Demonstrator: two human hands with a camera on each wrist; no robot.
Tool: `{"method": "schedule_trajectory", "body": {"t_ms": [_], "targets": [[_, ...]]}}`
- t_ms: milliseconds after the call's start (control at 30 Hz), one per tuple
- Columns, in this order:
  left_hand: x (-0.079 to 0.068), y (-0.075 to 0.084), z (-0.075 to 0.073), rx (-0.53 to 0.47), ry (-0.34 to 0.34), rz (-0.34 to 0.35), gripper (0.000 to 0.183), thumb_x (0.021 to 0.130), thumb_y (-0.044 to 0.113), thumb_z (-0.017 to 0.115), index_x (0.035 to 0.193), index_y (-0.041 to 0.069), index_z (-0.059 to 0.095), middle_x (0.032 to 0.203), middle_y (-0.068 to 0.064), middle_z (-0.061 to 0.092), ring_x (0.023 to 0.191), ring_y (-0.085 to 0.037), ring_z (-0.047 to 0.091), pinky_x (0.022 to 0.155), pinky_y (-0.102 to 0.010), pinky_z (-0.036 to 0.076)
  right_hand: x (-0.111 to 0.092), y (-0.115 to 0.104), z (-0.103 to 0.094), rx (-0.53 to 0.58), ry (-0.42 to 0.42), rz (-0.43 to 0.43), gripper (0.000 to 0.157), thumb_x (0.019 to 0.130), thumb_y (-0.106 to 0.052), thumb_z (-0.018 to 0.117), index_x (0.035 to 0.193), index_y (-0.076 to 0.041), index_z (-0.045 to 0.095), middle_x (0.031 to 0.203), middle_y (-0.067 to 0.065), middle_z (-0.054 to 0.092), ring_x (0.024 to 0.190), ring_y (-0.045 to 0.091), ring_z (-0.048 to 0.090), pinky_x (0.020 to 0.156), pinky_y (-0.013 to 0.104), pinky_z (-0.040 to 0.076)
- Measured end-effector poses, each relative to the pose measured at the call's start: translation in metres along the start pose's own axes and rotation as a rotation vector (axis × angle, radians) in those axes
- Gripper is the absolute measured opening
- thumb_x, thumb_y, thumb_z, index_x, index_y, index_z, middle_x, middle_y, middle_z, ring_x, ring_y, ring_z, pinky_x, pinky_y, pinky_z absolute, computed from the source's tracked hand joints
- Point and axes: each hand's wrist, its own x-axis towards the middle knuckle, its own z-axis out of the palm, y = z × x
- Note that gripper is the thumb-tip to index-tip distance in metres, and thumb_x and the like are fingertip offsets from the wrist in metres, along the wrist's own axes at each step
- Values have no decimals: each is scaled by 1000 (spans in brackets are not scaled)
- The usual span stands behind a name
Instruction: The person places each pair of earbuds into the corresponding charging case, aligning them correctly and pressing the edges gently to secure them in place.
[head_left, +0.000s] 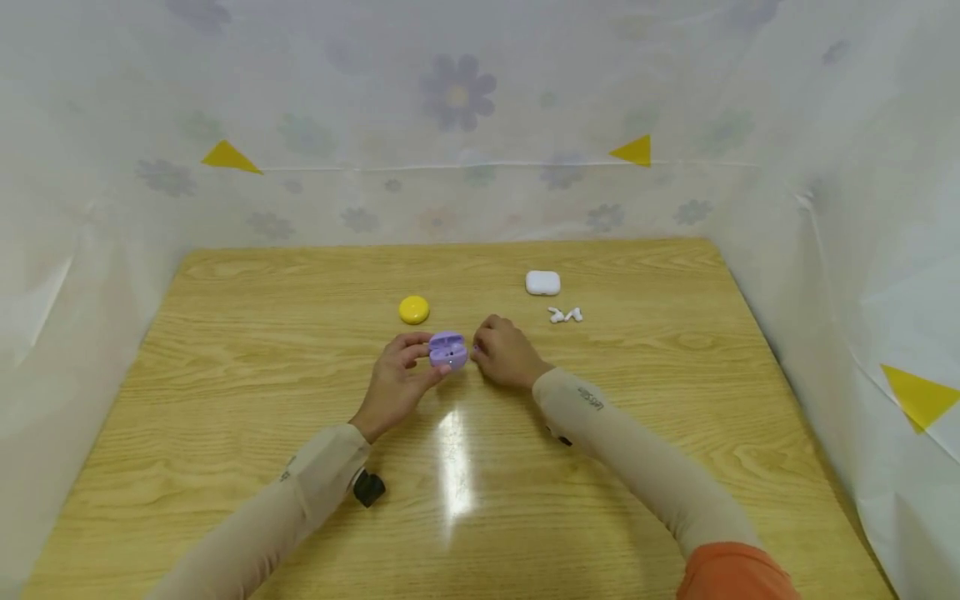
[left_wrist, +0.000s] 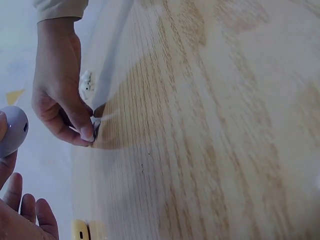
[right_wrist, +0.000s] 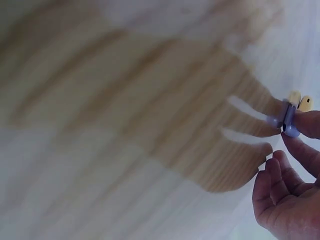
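My left hand (head_left: 393, 385) grips a purple earbud case (head_left: 448, 361) between thumb and fingers, its lid raised. Whether a bud sits inside is too small to tell. In the left wrist view, the purple case (left_wrist: 16, 131) shows only in part at the left edge. My right hand (head_left: 507, 354) is just right of the case, low over the table. Between its thumb and forefinger it pinches a purple earbud (right_wrist: 290, 122), seen best in the right wrist view, at the glossy tabletop; the other fingers are curled loosely.
Behind my hands lies a round yellow case (head_left: 414, 310). Farther right are a shut white earbud case (head_left: 543, 282) and a pair of white earbuds (head_left: 565, 315). Flowered sheeting (head_left: 457, 200) walls the wooden table (head_left: 247, 358) at its back and sides.
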Motion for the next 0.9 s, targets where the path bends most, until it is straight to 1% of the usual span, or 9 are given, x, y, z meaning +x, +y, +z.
{"method": "schedule_trajectory", "body": {"t_ms": [267,433,500,667,833,900], "targets": [[0,-1,2,-3,-3,17,29,84,19,73,105,-1,70,127,-10,57,120,-28,50,94,-49,45,-6,6,-6,59,-9,-23,14,87,-16,68,88,-2,67,104,15,64,98,28,60,91,40,50],[1,-1,3,-1,-9,11,29,84,19,73,105,-1,70,127,-10,57,120,-27,50,95,-49,46,-11,8,-8,114,-8,2,12,86,-15,68,88,-4,67,110,15,64,103,28,61,95,40,50],[1,-1,4,2,-12,10,29,84,19,74,105,0,70,127,-10,57,121,-27,50,95,-49,46,-14,9,-11,122,13,2,12,85,-15,69,88,-4,68,111,15,64,105,28,60,96,40,50],[2,2,7,0,-19,9,30,84,19,74,107,0,69,128,-9,56,121,-27,50,95,-49,45,-19,12,-21,112,77,-30,14,85,-16,69,88,-3,69,110,13,65,108,26,59,96,38,50],[3,4,8,-8,-27,12,31,84,20,74,108,1,69,129,-9,56,122,-28,49,96,-49,45,-23,10,-37,133,138,-31,16,85,-16,71,89,-1,68,113,14,63,108,28,59,95,39,50],[4,4,9,-10,-28,10,31,84,21,74,107,1,69,128,-9,56,121,-28,49,96,-49,45,-24,9,-44,129,171,-49,15,84,-15,72,88,-1,68,113,15,63,109,30,59,97,40,49]]}}
